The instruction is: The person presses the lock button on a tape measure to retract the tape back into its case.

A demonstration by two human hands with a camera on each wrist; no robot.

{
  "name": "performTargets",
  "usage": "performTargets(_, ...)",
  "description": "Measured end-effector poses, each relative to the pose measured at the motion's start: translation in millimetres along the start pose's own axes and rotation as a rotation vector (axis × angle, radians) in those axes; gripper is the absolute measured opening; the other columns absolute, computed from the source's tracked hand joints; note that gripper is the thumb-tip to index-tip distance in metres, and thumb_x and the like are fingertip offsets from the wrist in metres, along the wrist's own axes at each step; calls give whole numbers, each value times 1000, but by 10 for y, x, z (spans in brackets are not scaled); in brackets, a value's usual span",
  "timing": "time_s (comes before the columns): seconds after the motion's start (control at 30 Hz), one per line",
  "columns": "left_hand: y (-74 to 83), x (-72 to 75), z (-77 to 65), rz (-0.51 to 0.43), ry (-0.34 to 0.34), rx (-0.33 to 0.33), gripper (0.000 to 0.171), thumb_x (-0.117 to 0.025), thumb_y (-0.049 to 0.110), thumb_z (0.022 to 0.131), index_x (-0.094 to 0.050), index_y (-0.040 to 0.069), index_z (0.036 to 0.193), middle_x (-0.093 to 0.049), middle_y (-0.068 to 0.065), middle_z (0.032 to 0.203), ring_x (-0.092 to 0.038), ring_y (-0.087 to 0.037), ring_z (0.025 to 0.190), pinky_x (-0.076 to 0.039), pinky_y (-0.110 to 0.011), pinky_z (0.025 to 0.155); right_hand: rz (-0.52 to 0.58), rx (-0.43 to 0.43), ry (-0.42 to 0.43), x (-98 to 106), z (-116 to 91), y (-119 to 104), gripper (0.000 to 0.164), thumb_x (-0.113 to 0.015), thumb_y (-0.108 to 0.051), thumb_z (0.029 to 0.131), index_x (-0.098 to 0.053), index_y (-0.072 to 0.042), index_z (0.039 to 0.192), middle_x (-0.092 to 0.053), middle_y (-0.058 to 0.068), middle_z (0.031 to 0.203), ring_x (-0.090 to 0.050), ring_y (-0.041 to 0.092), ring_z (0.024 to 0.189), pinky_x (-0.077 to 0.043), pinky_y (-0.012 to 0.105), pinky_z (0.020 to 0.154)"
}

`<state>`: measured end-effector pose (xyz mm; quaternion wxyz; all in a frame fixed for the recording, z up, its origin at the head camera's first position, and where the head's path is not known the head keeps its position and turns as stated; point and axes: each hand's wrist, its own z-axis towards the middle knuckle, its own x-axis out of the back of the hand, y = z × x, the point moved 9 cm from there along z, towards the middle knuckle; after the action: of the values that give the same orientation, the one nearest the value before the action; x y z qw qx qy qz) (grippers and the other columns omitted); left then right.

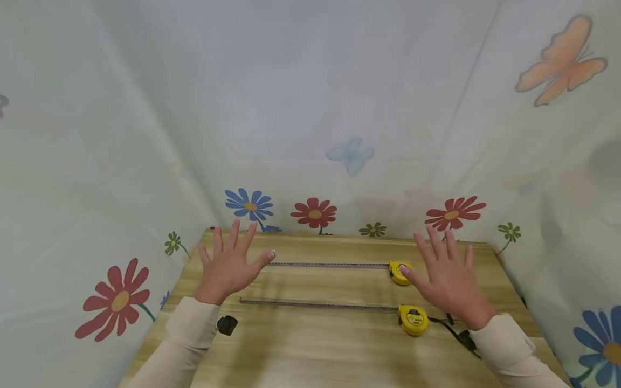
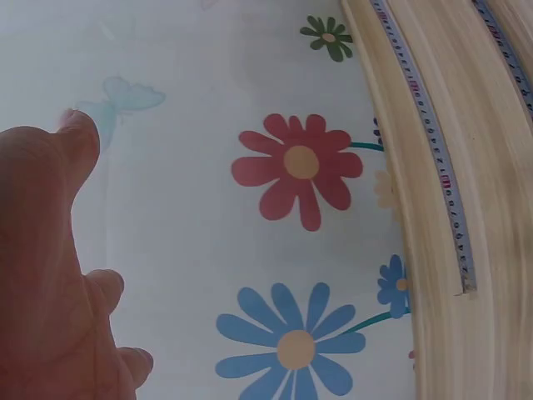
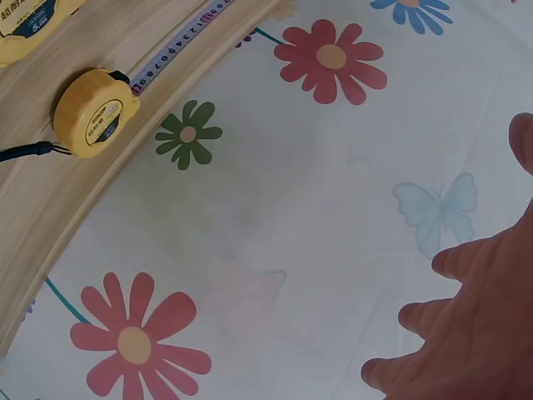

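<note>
Two yellow tape measures lie on a wooden table, each with its blade drawn out to the left. The far tape measure (image 1: 398, 273) has its blade (image 1: 330, 264) running towards the left hand, which overlaps its end in the head view. Nearer to the person sits the other tape measure (image 1: 413, 321), its blade (image 1: 315, 305) roughly parallel to the first. My left hand (image 1: 228, 272) is raised over the table's left side, fingers spread, holding nothing. On the right, my right hand (image 1: 448, 283) is likewise raised with spread fingers and holds nothing; its thumb overlaps the far tape measure.
The wooden table (image 1: 310, 355) is enclosed by pale cloth walls (image 1: 301, 108) printed with flowers and butterflies. A black strap (image 1: 451, 328) trails from the near tape measure under the right wrist. Something black (image 1: 227, 325) shows beside the left cuff.
</note>
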<state>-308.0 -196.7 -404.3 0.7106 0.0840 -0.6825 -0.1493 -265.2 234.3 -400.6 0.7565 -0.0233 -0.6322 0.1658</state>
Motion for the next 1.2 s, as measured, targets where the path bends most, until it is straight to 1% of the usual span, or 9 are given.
performTargets(0.17, -48, -119, -27, 8, 31, -10, 95, -41, 84, 94, -15, 32, 169, 0, -15, 177, 12, -55, 158, 7, -90, 111, 16, -11, -26, -93, -64, 30, 90, -48, -68, 101, -15, -18, 169, -2, 16, 177, 1, 55, 159, 8, 87, 113)
performTargets(0.33, -142, -305, -51, 21, 49, -9, 95, -41, 85, 93, -12, 34, 169, -1, -12, 178, 11, -53, 159, 5, -89, 111, 24, -4, -24, -189, -96, 22, 90, -50, -67, 102, -17, -16, 169, -5, 19, 176, 1, 56, 158, 7, 88, 112)
performTargets(0.57, -238, -507, -81, 54, 63, -1, 96, -41, 87, 92, -19, 32, 168, -4, -11, 178, 8, -53, 160, 2, -90, 111, 27, -10, -37, -314, -120, 43, 90, -49, -67, 102, -16, -16, 169, -7, 20, 176, 6, 52, 160, 8, 88, 112)
performTargets(0.67, -266, -555, -91, 52, 72, 1, 96, -41, 87, 91, -19, 33, 168, -4, -11, 178, 8, -54, 160, 1, -91, 110, 20, -14, -48, -367, -119, 58, 90, -48, -68, 102, -17, -16, 169, -5, 18, 176, 8, 50, 161, 11, 87, 113)
performTargets(0.77, -292, -578, -89, 54, 87, 0, 95, -44, 85, 92, -21, 33, 168, -4, -12, 178, 6, -55, 160, 1, -91, 110, 19, -13, -49, -418, -113, 65, 90, -48, -69, 102, -19, -17, 168, -6, 18, 176, 5, 51, 161, 11, 86, 113)
performTargets(0.9, -360, -695, -88, 54, 60, 18, 95, -44, 86, 91, -17, 35, 168, 0, -10, 178, 9, -53, 160, 3, -91, 110, 20, -22, -62, -519, -124, 97, 89, -49, -70, 100, -21, -19, 168, -10, 17, 176, -2, 54, 159, 9, 87, 112)
performTargets(0.97, -397, -754, -76, 37, 49, 29, 96, -44, 86, 91, -16, 35, 168, 1, -9, 178, 11, -52, 160, 6, -91, 110, 25, -30, -73, -568, -114, 118, 89, -49, -70, 100, -20, -21, 168, -9, 17, 176, -2, 54, 159, 9, 88, 112)
performTargets(1.03, -418, -779, -35, 31, 54, 31, 97, -43, 87, 91, -14, 37, 168, 1, -9, 178, 11, -51, 160, 7, -90, 110, 27, -36, -71, -583, -87, 133, 89, -50, -70, 100, -20, -22, 168, -10, 17, 176, -2, 53, 159, 8, 88, 112)
performTargets(1.2, -476, -846, -47, 37, 51, 39, 95, -42, 87, 91, -13, 38, 167, 0, -8, 178, 11, -51, 160, 7, -89, 111, 33, -48, -82, -660, -97, 132, 89, -53, -67, 100, -21, -20, 168, -9, 17, 176, 2, 51, 160, 8, 88, 112)
